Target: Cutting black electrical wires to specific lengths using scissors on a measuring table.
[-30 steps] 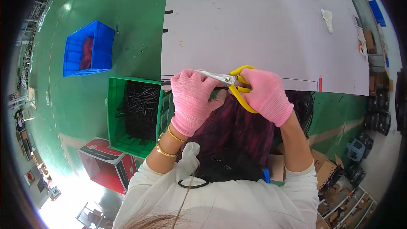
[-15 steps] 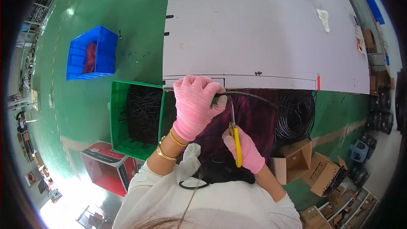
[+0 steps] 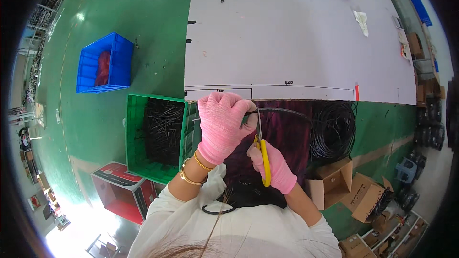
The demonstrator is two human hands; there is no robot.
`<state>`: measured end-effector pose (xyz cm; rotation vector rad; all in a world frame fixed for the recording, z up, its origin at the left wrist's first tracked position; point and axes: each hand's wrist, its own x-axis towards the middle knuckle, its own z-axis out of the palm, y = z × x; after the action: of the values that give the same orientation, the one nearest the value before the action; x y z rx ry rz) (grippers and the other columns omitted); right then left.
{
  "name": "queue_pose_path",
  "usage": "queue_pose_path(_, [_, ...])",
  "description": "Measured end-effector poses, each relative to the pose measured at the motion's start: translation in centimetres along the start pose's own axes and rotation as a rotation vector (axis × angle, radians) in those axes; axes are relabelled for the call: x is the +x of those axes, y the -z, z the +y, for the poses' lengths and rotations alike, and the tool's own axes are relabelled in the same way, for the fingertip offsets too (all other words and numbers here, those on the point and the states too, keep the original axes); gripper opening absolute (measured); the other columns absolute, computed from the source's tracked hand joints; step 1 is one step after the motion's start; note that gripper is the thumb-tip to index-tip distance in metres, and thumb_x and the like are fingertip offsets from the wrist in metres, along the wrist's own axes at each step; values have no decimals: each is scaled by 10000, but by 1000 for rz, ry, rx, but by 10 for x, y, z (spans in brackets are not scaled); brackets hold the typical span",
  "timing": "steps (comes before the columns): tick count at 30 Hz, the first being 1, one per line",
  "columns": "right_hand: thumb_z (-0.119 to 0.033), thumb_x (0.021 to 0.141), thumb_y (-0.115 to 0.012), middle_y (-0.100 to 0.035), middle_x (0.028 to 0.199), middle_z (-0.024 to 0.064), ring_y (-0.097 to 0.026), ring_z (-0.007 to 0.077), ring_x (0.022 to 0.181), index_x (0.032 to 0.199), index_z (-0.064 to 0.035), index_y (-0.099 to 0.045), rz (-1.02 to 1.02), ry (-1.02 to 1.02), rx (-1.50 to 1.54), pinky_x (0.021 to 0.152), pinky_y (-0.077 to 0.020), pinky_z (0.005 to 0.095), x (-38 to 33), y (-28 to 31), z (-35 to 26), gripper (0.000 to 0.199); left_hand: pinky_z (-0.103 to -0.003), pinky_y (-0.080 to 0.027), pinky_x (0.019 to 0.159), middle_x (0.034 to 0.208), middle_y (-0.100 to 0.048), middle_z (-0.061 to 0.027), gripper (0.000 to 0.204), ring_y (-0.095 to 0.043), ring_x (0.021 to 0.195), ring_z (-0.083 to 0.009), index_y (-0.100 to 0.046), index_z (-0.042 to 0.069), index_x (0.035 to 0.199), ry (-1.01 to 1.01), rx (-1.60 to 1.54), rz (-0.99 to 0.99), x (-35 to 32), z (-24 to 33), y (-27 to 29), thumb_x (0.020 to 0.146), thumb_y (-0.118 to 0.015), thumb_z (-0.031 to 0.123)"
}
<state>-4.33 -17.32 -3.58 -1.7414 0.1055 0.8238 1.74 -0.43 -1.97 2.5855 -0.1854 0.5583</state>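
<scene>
My left hand (image 3: 223, 123), in a pink glove, is closed around a thin black tube (image 3: 287, 111) just below the table's near edge. A short end of it sticks out to the left of the fist. To the right, the tube runs toward a loose black coil (image 3: 333, 134). My right hand (image 3: 278, 171), gloved alike, grips yellow-handled scissors (image 3: 266, 162) pointing upward. Their blades meet the tube close beside my left fingertips. How far the blades are closed is hard to make out.
A pale table (image 3: 296, 33) with marked lines lies ahead. On the left, a green crate (image 3: 128, 136) holds many cut black pieces (image 3: 163, 129); a blue crate (image 3: 122, 62) stands beyond. Open cardboard boxes (image 3: 334, 186) sit at lower right, a red-and-black box (image 3: 119, 186) at lower left.
My left hand has come slightly down and toward me with the tube. The scissors have shifted a little up and left, so the blades now reach across the tube.
</scene>
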Motion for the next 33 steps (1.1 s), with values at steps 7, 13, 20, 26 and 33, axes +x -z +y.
queue_pose_path(7, [-282, 961, -629, -551, 742, 131, -560, 232, 632, 880, -12, -547, 15, -76, 107, 604, -476, 334, -2, 1, -3, 294, -381, -430, 744, 820, -590, 24, 236, -567, 790, -249, -661, 209, 854, -23, -56, 29, 2, -1, 5, 657, -746, 110])
queue_pose_path(13, [-272, 948, -659, -505, 596, 55, -526, 134, 517, 850, -45, -561, -22, 36, 65, 496, -436, 295, -16, 2, -6, 266, -308, -526, 737, 931, -706, -58, 446, -648, 766, -172, -638, 65, 1184, 404, -835, -576, 25, -1, 35, 755, -608, -53])
queue_pose_path(20, [-227, 911, -701, -502, 565, 1, -490, 85, 472, 842, -51, -560, -14, -76, 180, 454, -402, 263, -27, -4, 1, 236, -280, -533, 888, 1048, -724, -132, 359, -689, 989, -175, -637, -50, 1149, 327, -1527, -970, 25, -26, 17, 795, -582, -74])
queue_pose_path(26, [-136, 837, -781, -546, 649, 4, -506, 84, 563, 863, -42, -577, 25, -7, 168, 527, -427, 248, -39, 4, 0, 226, -260, -540, 812, 1044, -730, -164, 372, -701, 967, -185, -639, -49, 1132, 457, -1570, -1005, 24, -26, 18, 760, -619, -59])
queue_pose_path(33, [25, 736, -808, -714, 1031, 57, -545, 85, 702, 1046, -14, -661, 589, 516, -221, 639, -458, 245, -10, 50, -35, 345, -196, -482, 634, 1029, -742, -155, 385, -662, 821, -92, -642, -50, 1122, 510, -1633, -967, 14, -35, 46, 739, -656, -15])
